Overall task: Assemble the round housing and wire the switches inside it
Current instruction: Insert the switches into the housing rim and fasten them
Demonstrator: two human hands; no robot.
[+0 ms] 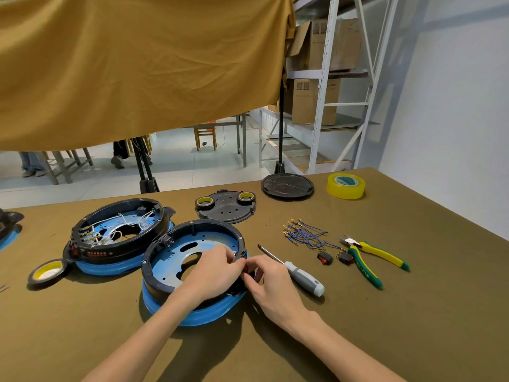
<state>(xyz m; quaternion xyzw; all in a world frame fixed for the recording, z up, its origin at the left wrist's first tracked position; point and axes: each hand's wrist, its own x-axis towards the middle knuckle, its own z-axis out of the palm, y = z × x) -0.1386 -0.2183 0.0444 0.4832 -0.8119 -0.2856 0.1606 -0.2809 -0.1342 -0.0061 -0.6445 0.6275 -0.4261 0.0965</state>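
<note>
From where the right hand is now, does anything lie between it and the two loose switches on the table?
Yes. The screwdriver lies diagonally right beside the right hand, across the straight path to the two loose switches. Beyond it the cloth looks bare up to them. The blue wires and cutters lie farther off.

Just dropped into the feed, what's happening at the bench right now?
A person is fitting a red switch into the right side wall of the near round housing. Both the left hand and the right hand pinch at that spot. No wires are in this housing yet; the far housing already holds white wiring. Two more switches, blue wires, a screwdriver and cutters lie to the right, untouched.
</note>
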